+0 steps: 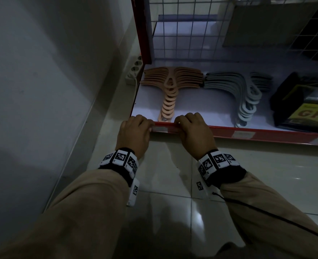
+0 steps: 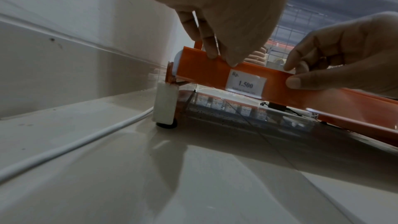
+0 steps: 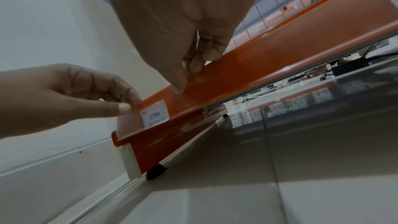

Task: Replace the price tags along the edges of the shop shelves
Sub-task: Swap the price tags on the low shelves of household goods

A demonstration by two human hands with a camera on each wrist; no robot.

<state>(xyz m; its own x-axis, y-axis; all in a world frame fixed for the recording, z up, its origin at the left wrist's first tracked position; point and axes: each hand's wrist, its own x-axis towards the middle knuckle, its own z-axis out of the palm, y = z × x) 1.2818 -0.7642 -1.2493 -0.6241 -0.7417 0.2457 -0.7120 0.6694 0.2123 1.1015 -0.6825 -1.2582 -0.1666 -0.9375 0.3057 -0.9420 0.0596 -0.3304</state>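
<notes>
Head view: the left hand point(image 1: 134, 132) and right hand point(image 1: 192, 131) both curl over the red front edge strip of the bottom shelf point(image 1: 266, 134), near its left end, beside the wall. The small white paper price tag point(image 1: 160, 129) sits on the strip between the 2 hands. Behind lie a fanned stack of peach plastic hangers point(image 1: 170, 85) and a stack of grey plastic hangers point(image 1: 246, 94).

Left wrist view: the left hand's fingers point(image 2: 210, 47) hook over the strip's top lip, thumb tip pressing its face just left of the tag, which reads "Rp. 1.500" point(image 2: 246, 83). This looks like bracing, or spreading the clear cover, so the tag can slide.

Right wrist view: the right hand's fingertips point(image 3: 206, 57) rest on the top lip and its thumb on the face, right of the tag point(image 3: 155, 114); neither hand actually pinches the paper.

Tag status: seated in the strip, not yet pulled out.
</notes>
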